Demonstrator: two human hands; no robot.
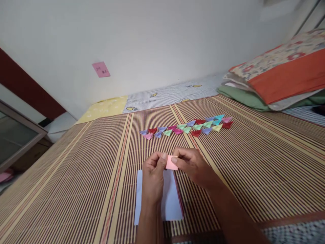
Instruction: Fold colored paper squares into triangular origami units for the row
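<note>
A small folded piece of pink paper [172,165] is pinched between my two hands. My left hand [155,169] grips its left edge between thumb and fingers. On the right side, my right hand [191,165] pinches it near the top corner, thumb lying across its face. Beneath my left hand and forearm lies a pale sheet of paper [171,200], with a reddish edge showing along its right side. Beyond my hands, several small folded paper pieces [187,129] in red, blue, green, pink and yellow lie in rows.
A striped bamboo mat [101,162] covers the bed. Folded bedding with a floral pillow [286,64] is stacked at the right. A pink note [101,69] is stuck on the white wall [162,44]. At the left stands a framed glass panel [17,135].
</note>
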